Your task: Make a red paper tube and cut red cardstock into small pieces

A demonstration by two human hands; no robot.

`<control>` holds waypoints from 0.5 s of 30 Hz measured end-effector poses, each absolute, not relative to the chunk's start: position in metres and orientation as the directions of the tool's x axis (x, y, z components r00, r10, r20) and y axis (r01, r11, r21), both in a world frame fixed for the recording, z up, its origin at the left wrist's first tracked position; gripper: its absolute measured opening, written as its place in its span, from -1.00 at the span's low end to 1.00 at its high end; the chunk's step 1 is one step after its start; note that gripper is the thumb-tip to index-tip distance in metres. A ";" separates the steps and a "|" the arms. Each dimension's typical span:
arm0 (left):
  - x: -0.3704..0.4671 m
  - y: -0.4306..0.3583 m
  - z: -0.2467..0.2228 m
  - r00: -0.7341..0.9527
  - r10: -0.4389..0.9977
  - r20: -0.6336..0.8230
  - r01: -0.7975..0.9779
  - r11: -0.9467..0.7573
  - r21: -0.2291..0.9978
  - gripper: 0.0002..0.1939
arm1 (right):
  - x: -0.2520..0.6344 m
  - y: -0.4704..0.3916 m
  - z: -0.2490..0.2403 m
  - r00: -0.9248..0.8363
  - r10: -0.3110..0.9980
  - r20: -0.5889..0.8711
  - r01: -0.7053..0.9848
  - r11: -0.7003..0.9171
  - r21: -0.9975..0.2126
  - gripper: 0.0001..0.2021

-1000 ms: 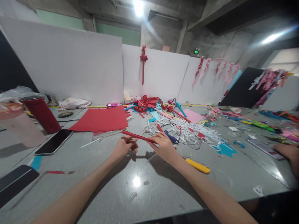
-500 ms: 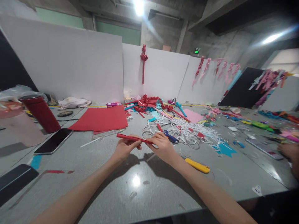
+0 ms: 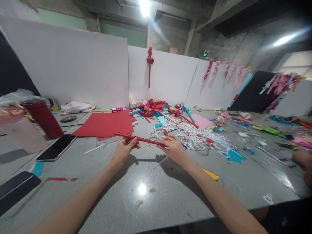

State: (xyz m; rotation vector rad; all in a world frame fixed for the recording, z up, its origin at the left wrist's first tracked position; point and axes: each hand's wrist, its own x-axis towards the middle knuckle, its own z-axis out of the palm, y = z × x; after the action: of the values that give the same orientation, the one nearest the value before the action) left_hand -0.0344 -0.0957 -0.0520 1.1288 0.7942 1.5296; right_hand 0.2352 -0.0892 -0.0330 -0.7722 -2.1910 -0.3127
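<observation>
A thin red paper tube (image 3: pixel 147 140) is held between my two hands above the grey table (image 3: pixel 126 201). My left hand (image 3: pixel 125 148) is closed around it near its left part, with the tube's end sticking out past the fingers. The tube's right end is pinched by my right hand (image 3: pixel 173 148). Beyond the left hand lies a stack of red paper sheets (image 3: pixel 104 125). A heap of white paper strips (image 3: pixel 192 136) spreads behind the right hand. A yellow utility knife (image 3: pixel 211 174) is partly hidden by the right forearm.
A red flask (image 3: pixel 44 120), a pale jug (image 3: pixel 21 133) and a phone (image 3: pixel 57 148) stand or lie at left. Red paper twists (image 3: pixel 156 107) pile at the back below a white board (image 3: pixel 168 71). At the right edge, another person's hand (image 3: pixel 302 159) is near a second phone (image 3: pixel 275 156).
My hands have moved apart, the left to the left and the right slightly right. More of the red tube shows between them, and the right forearm covers more of the yellow knife.
</observation>
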 end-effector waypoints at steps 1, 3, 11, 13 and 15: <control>-0.035 -0.094 -0.052 -0.044 0.967 0.252 -0.349 -0.251 0.903 -0.64 | 0.237 -0.087 -0.033 -0.517 0.424 0.744 0.627 0.779 -0.009 -0.88; -0.037 -0.092 -0.050 -0.074 0.969 0.237 -0.371 -0.248 0.895 -0.64 | 0.241 -0.084 -0.034 -0.517 0.421 0.745 0.639 0.769 0.008 -0.89; -0.050 -0.081 -0.050 -0.201 0.970 0.135 -0.502 -0.221 0.836 -0.64 | 0.258 -0.072 -0.037 -0.476 0.437 0.764 0.647 0.762 -0.033 -0.89; -0.054 -0.077 -0.053 -0.201 0.974 0.106 -0.523 -0.198 0.829 -0.64 | 0.258 -0.072 -0.036 -0.466 0.440 0.768 0.628 0.776 -0.063 -0.89; -0.056 -0.075 -0.055 -0.187 0.980 0.066 -0.549 -0.160 0.820 -0.67 | 0.257 -0.074 -0.035 -0.443 0.456 0.772 0.604 0.788 -0.119 -0.88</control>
State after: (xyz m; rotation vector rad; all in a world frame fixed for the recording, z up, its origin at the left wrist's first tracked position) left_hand -0.0562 -0.0745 -0.0548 0.7526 0.8011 1.6365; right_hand 0.2568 -0.0735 -0.0351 -0.7840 -2.1132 -0.2179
